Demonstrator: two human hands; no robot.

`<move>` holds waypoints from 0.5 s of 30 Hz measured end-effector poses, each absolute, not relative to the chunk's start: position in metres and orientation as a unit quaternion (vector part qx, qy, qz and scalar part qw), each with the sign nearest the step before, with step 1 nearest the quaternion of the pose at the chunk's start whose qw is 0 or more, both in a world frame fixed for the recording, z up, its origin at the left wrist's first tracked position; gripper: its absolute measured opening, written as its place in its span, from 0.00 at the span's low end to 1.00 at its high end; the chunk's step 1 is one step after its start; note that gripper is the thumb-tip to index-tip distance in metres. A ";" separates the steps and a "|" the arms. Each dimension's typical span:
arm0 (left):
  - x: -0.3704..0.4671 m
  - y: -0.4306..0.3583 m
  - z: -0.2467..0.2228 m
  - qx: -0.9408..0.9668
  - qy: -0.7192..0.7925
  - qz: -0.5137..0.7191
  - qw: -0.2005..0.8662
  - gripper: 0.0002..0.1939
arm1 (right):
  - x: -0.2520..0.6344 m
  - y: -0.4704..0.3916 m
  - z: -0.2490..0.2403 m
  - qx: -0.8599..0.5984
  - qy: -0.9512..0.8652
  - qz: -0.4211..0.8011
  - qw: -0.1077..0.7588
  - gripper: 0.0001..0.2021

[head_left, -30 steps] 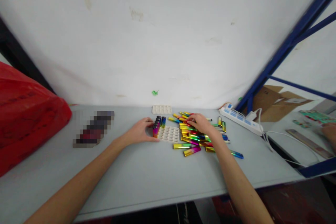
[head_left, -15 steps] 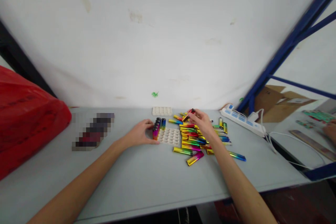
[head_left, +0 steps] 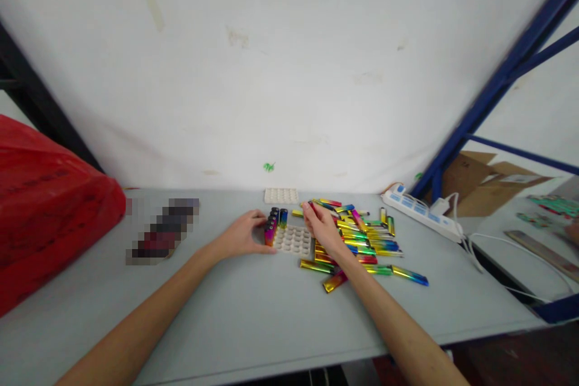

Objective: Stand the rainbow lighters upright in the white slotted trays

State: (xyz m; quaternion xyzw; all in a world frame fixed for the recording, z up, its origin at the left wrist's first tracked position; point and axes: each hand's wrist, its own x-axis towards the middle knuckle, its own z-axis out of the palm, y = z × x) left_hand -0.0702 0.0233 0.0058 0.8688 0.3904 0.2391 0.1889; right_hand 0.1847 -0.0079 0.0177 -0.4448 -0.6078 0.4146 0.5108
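A white tray with rows of round holes lies on the grey table. Several colourful lighters with black tops stand upright along its left side, and a blue one stands beside them. My left hand curves around the left end of the tray with thumb and fingers apart, next to the standing lighters. Just above the tray's right side, my right hand is closed; what it holds is mostly hidden by the fingers. A pile of shiny multicoloured lighters lies to the right, partly under my right forearm.
A second white tray lies near the wall. Red plastic bag at left, with a blurred dark object beside it. On the right are a white power strip, a blue metal frame and a cardboard box.
My right hand has moved left from above the pile to the tray's right side, and the dark-topped lighter in it no longer shows clearly. My left hand stays in place.
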 end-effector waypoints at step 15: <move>-0.070 0.023 0.005 0.869 0.393 0.234 0.190 0.35 | 0.178 -0.009 0.009 -0.500 -0.648 0.290 0.496 0.24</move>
